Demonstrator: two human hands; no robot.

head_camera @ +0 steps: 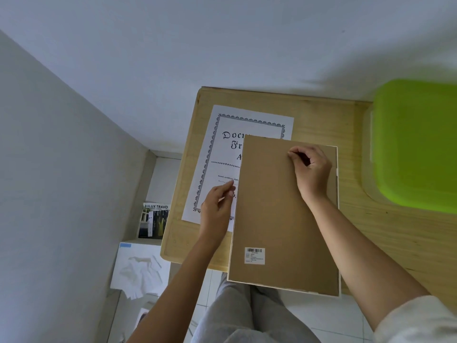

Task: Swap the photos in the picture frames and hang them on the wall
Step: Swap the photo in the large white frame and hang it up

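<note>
Frame (277, 219), count one: face down on wooden table (395, 231), brown backing up. Its long axis runs away from the person and its near short end overhangs the table edge. Certificate (222, 154), count one: flat, left of the frame and partly under it, heading at far end. Right hand (312, 172): thumb and forefinger pinched together on backing near far right corner. Left hand (216, 209): fingers loosely straight at frame's left edge.

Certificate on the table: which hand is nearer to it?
Left. The left hand lies over the certificate; the right hand is beside it, on the frame back.
</note>
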